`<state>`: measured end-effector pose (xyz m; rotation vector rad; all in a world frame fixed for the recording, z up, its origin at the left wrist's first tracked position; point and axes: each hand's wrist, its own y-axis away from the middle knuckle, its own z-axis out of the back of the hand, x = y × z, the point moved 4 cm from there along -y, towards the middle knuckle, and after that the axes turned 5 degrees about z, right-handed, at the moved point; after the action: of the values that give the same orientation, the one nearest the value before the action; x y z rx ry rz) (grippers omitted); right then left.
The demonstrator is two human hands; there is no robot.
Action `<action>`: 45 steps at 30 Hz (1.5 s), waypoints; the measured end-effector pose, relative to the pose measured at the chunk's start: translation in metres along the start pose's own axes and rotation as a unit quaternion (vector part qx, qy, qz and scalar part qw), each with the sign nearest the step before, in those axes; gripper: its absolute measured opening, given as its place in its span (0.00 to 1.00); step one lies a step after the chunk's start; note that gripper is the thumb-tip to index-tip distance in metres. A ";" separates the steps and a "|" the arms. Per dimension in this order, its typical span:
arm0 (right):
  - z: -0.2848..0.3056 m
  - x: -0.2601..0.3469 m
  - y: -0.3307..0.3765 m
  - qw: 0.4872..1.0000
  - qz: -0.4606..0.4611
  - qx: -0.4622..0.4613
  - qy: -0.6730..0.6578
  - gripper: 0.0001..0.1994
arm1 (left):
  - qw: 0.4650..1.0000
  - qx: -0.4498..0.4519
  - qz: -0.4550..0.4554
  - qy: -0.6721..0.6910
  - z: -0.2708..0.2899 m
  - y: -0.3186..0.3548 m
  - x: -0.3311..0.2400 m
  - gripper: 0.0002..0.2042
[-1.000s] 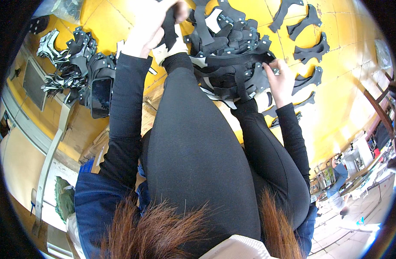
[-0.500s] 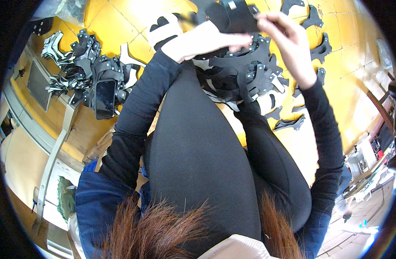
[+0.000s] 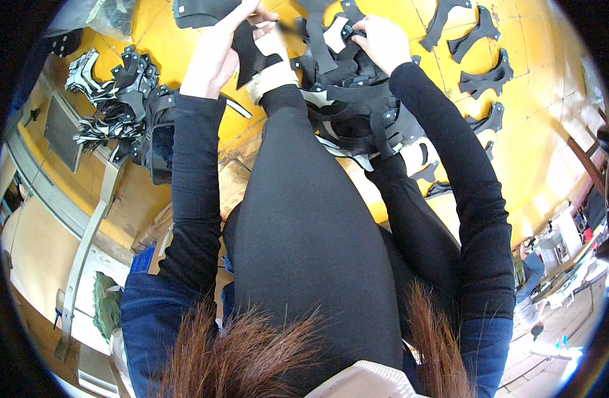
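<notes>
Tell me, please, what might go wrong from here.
The right hand is at a loose, overlapping heap of dark pieces, so lifting one might drag others along. The phone shows partly behind the left sleeve, which could knock it. The pale shoe next to the heap might scuff pieces if it shifts.

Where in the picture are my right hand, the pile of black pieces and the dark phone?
Right hand (image 3: 384,44): head view, middle of the hand.
Pile of black pieces (image 3: 359,93): head view, a strip near its middle.
Dark phone (image 3: 162,150): head view, uncovered part of its face.
</notes>
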<state>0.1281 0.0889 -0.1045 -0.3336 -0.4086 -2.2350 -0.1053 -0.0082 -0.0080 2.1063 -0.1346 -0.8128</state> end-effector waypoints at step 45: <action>0.206 0.018 -0.029 0.808 -0.103 -0.274 -0.511 0.13 | 0.745 0.398 -0.021 -0.534 -0.035 -0.007 0.105 0.20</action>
<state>0.1153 0.1761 0.0844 -1.9163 -0.3256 -2.1498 -0.0037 -0.0183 -0.0511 2.0330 -1.2340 -2.2129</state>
